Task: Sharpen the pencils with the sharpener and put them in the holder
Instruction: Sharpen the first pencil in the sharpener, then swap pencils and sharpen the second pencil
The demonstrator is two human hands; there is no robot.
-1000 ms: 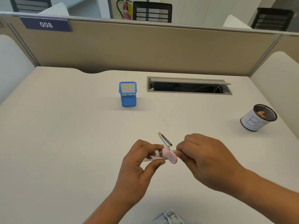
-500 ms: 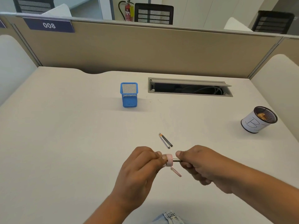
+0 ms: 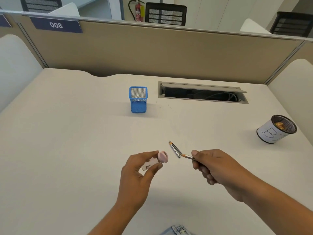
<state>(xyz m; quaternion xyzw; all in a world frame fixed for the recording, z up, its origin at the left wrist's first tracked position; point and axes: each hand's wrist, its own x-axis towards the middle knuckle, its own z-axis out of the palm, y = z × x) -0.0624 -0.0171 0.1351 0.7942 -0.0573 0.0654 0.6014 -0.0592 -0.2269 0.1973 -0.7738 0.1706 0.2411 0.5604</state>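
Note:
My left hand [image 3: 137, 173] grips a small sharpener [image 3: 156, 160] with a pink cap and a clear body, held above the desk. My right hand [image 3: 215, 167] pinches a pencil [image 3: 187, 156] whose sharpened tip points left, a short gap away from the sharpener. Two more pencils [image 3: 174, 148] lie side by side on the desk between and just beyond my hands. The blue mesh holder [image 3: 138, 100] stands upright farther back, near the desk's middle, and looks empty.
A black mesh cup [image 3: 275, 129] wrapped in white paper, with shavings inside, stands at the right. An open cable slot [image 3: 202, 94] is set in the desk behind. A tan partition [image 3: 152, 53] bounds the far edge.
The pencil was inside the sharpener with my hands together. My right hand has pulled it out to the right, and my hands now sit apart.

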